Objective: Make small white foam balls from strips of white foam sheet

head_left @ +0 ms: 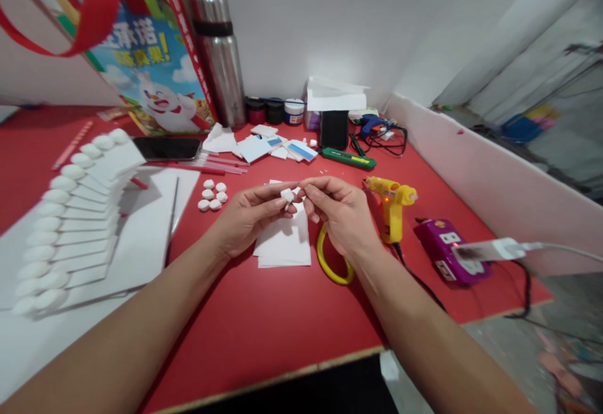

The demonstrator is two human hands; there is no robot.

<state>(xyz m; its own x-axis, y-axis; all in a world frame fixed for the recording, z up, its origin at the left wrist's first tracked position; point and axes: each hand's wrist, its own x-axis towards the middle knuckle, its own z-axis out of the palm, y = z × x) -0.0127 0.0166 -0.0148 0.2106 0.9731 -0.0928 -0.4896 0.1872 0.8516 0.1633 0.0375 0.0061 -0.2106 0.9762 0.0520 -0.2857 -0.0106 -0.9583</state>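
My left hand (252, 215) pinches a small white piece (287, 195) between thumb and fingers, above some white paper sheets (285, 238). Close against it on the right, my right hand (336, 210) has its thumb and forefinger pressed together at the piece's edge; what lies between those fingertips is too small to tell. A yellow ring (335, 271) lies partly under my right wrist. Several white rounded pieces (212, 195) sit left of my left hand. To the right a yellow glue gun (393, 208) with a lit orange light stands on the red table (264, 320).
A long fanned row of white cards with round ends (85, 213) fills the left. Behind are a phone (167, 148), a steel bottle (221, 62), a printed bag (155, 81), paint jars (275, 112) and a green cutter (349, 159). A purple power strip (436, 244) sits right.
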